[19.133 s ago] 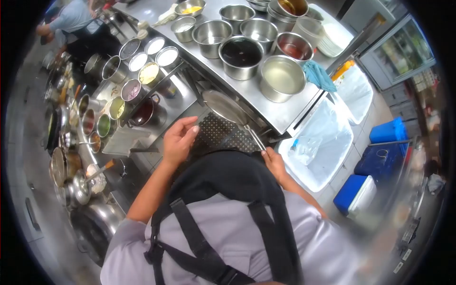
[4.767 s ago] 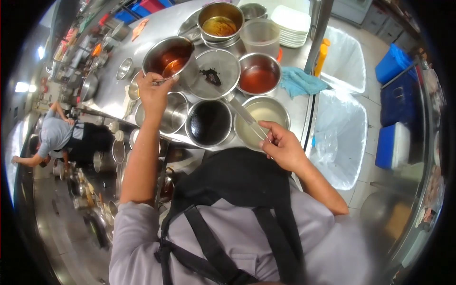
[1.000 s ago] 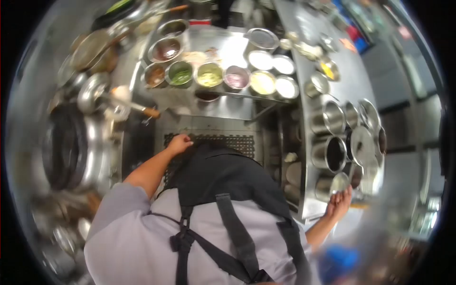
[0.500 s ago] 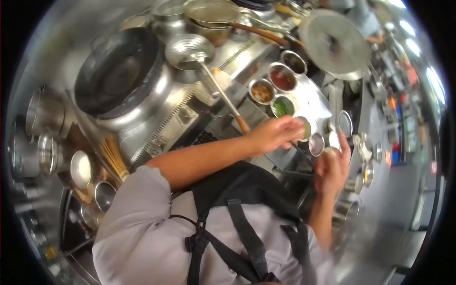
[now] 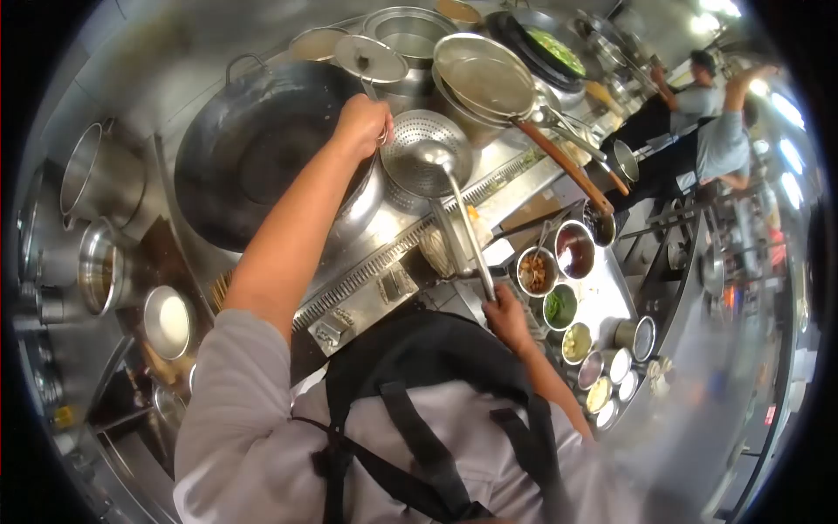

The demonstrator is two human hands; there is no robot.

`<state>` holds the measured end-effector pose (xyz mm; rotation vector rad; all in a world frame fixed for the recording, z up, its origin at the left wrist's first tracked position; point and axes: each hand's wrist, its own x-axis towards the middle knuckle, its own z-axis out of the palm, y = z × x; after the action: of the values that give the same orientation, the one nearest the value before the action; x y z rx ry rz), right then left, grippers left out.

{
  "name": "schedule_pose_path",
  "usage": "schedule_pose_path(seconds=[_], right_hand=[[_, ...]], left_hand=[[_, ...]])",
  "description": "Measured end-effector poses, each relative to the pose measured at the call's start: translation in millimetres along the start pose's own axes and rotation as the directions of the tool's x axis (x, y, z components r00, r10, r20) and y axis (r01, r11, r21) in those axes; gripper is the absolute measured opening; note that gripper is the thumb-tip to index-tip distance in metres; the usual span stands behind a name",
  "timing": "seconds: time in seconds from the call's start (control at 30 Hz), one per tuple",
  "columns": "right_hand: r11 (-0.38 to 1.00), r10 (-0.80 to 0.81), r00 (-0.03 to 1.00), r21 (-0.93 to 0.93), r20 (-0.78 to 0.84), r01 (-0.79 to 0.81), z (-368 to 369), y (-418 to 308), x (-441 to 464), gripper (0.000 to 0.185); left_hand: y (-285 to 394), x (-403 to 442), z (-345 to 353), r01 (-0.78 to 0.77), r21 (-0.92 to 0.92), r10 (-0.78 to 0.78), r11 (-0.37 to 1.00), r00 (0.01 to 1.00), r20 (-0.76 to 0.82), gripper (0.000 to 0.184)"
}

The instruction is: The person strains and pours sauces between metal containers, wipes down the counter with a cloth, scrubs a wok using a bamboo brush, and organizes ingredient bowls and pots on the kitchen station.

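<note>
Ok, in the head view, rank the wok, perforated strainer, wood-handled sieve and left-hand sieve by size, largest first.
Wok
Perforated strainer and wood-handled sieve: too alike to rank
Left-hand sieve

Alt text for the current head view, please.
A person's left hand grips a round strainer near the edge of a large dark wok; the right hand grips a ladle whose bowl overlaps a perforated skimmer. Small metal containers stand at lower right.

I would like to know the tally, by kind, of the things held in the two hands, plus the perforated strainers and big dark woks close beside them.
Sieve, in the left hand: 1
Ladle, in the right hand: 1
Perforated strainer: 1
Big dark wok: 1
Total: 4
</note>
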<state>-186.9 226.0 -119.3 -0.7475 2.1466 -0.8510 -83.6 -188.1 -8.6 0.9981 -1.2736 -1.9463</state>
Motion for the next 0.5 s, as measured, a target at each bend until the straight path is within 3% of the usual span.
schedule_pose_path(seconds=[0.07,0.17,0.23,0.27,0.33,0.4,0.5], right_hand=[[0.936,0.017,0.993,0.348,0.120,-0.058,-18,-50,-5,0.039],[0.798,-0.082,0.992,0.602,0.093,0.009,-41,-125,19,0.034],[0.864,-0.240,0.971,0.455,-0.001,0.214,-52,-172,65,0.026],[0.946,-0.207,0.978,0.253,-0.007,0.202,-61,-196,100,0.019],[0.915,-0.368,0.929,0.168,-0.029,0.368,-68,-243,169,0.019],[0.872,-0.411,0.900,0.227,-0.143,0.434,-61,-277,247,0.016],[0.880,-0.429,0.893,0.160,-0.137,0.447,-46,-301,352,0.011]], left_hand=[[-1,13,-7,0.021,-0.020,-0.021,1.000,1.000,-0.007,0.011],[4,21,-4,0.001,-0.006,-0.002,1.000,0.993,-0.116,0.005],[4,29,-2,0.128,-0.154,-0.128,0.980,0.992,0.007,0.005],[1,32,3,0.163,-0.236,-0.170,0.958,0.985,-0.011,0.006],[-9,38,12,0.198,-0.300,-0.212,0.933,0.977,-0.013,0.006],[-14,43,22,0.188,-0.429,-0.221,0.883,0.975,-0.028,0.006],[-28,55,23,0.198,-0.585,-0.259,0.786,0.966,-0.021,0.005]])
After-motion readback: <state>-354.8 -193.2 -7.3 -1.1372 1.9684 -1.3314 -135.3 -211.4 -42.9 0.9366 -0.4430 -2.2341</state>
